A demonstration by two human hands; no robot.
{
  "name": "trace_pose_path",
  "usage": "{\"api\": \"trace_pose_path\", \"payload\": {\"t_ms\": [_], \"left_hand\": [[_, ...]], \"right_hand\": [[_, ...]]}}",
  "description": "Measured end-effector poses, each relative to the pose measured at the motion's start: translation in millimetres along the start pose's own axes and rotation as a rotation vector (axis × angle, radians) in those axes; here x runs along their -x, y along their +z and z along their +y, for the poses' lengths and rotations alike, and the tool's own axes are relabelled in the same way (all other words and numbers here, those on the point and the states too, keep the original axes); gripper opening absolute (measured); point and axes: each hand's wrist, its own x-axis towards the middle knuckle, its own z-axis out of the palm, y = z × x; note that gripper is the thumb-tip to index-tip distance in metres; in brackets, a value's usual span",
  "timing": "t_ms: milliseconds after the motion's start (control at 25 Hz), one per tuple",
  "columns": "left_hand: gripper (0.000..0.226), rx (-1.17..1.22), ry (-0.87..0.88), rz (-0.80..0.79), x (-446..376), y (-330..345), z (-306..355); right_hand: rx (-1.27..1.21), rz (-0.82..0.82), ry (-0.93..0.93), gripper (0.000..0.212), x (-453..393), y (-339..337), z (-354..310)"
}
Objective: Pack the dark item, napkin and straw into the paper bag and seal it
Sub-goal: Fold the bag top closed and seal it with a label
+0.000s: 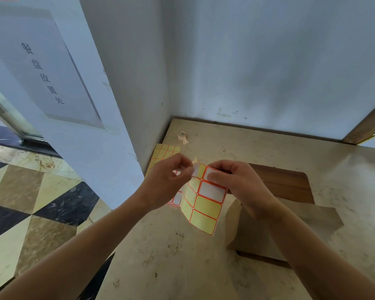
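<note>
Hands meet over a glossy yellow label sheet with orange-red borders point(204, 204), which curls above the speckled beige stone counter point(160, 256). The left hand point(167, 182) pinches a small white sticker point(196, 171) at the sheet's top edge between thumb and fingertips. The right hand point(240, 182) grips the sheet, thumb pressed flat on it. The folded brown paper bag point(258, 230) lies flat on the counter under the right wrist, partly over a dark wooden board point(290, 182). A small tape roll point(182, 135) sits near the wall

Both forearms are bare up to the frame's lower edge; the left hand point(164, 182) and right hand point(239, 182) wear no gloves, rings or watch.
</note>
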Motion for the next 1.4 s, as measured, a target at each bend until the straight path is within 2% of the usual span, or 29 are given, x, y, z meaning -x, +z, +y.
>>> {"api": "trace_pose_path", "payload": {"t_ms": [160,360,600,920,1200,1400], "left_hand": [[0.01,0.115,-0.119,-0.002,-9.4,-11.1,-16.5],[0.012,0.148,-0.257,-0.013,-22.5,-26.0,-46.0],[0.014,0.441,-0.353,0.04,-32.1,-35.5,-84.6],[0.019,0.553,-0.446,0.084,-49.5,-35.3,-128.5],[0.026,0.77,-0.497,0.088,-56.9,-43.6,-153.9],[0.027,0.793,-0.495,0.134,-61.0,-45.8,-159.6]], "right_hand": [[0.022,0.009,0.093,0.01,-20.6,-1.3,0.2],[0.109,-0.021,0.206,0.014,-51.9,0.6,5.1],[0.125,-0.073,0.321,0.02,-90.6,6.6,13.0],[0.176,-0.105,0.444,0.024,-145.3,25.4,30.7],[0.1,-0.114,0.561,0.029,-177.2,27.7,51.7],[-0.147,-0.062,0.594,0.023,-199.0,44.6,70.5]]}}
